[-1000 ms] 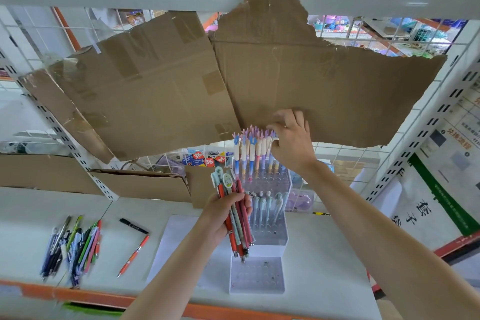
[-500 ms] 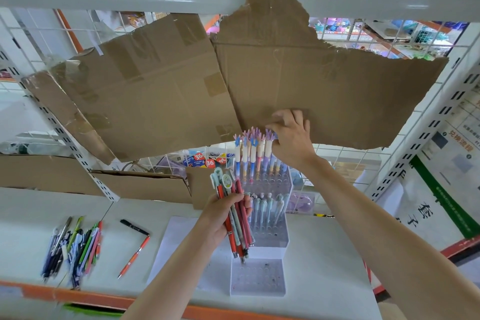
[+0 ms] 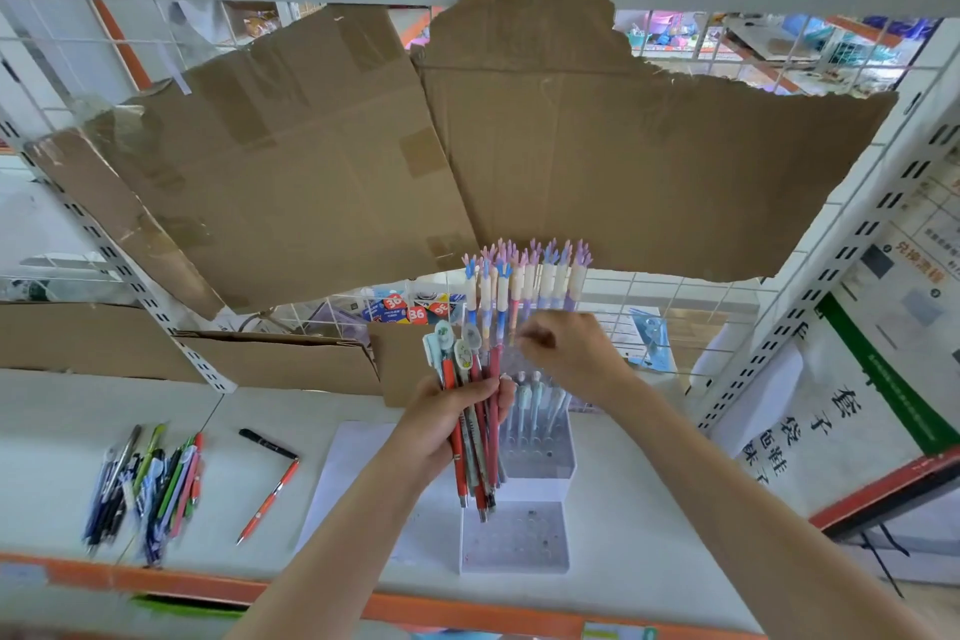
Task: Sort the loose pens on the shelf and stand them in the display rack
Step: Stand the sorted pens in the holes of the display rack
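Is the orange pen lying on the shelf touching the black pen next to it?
Apart. The head view shows bare shelf between the orange pen and the black pen.

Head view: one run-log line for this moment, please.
left hand: gripping pen bundle | right hand: fingers at display rack top-tier pens | loose pens: unsorted on shelf

– Structure?
– White metal shelf (image 3: 104, 411) with orange front edge, slotted uprights (image 3: 119, 265), wire grid back (image 3: 675, 296).
– Backing?
– Torn cardboard (image 3: 623, 161) sheets taped over the grid.
– Surroundings?
– Daylight through the grid; printed poster (image 3: 883, 327) at right, blurred goods behind.
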